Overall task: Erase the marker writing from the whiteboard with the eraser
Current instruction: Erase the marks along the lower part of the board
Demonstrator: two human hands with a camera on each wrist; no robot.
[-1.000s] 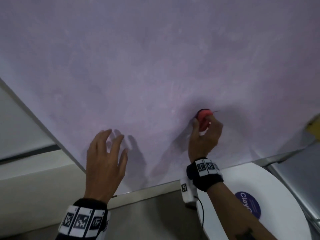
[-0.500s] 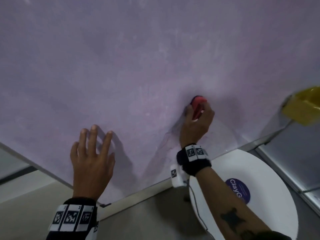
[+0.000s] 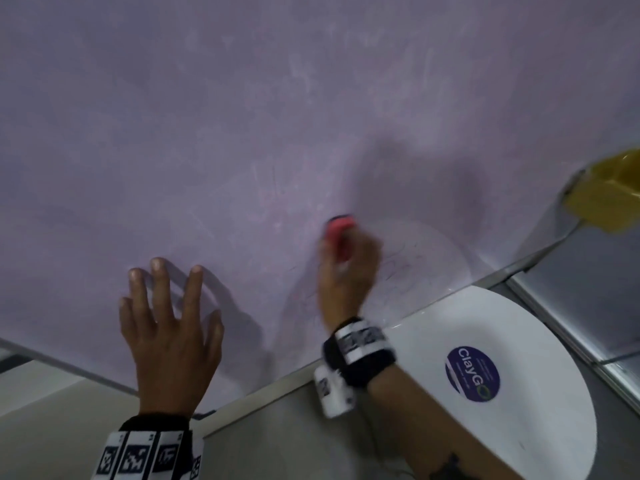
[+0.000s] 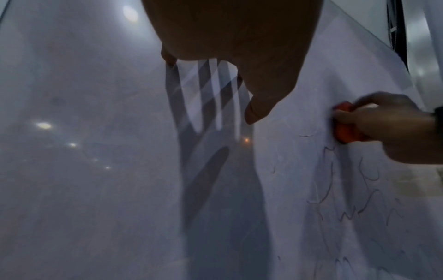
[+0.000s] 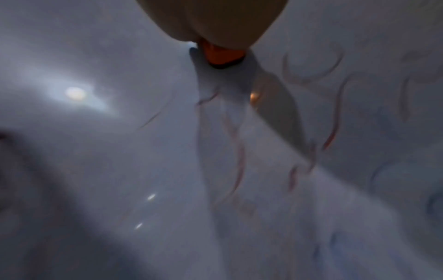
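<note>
The whiteboard (image 3: 242, 133) fills most of the head view, smeared pale purple. My right hand (image 3: 346, 268) grips a small red eraser (image 3: 339, 233) and presses it against the board near its lower edge. Faint marker strokes (image 3: 405, 268) lie just right of that hand; in the left wrist view the writing (image 4: 340, 189) shows below the eraser (image 4: 345, 130). Red and blue strokes (image 5: 333, 132) appear in the blurred right wrist view beyond the eraser (image 5: 223, 55). My left hand (image 3: 169, 323) rests spread and flat on the board to the left, holding nothing.
A metal frame edge (image 3: 277, 382) runs along the board's bottom. A round white tabletop (image 3: 502, 341) with a purple sticker (image 3: 472, 374) sits under my right forearm. A yellow object (image 3: 606, 195) is at the board's right corner.
The right hand with the eraser has slid a little left and down along the board. The left hand has shifted slightly on the board, fingers still spread. The head view has also moved.
</note>
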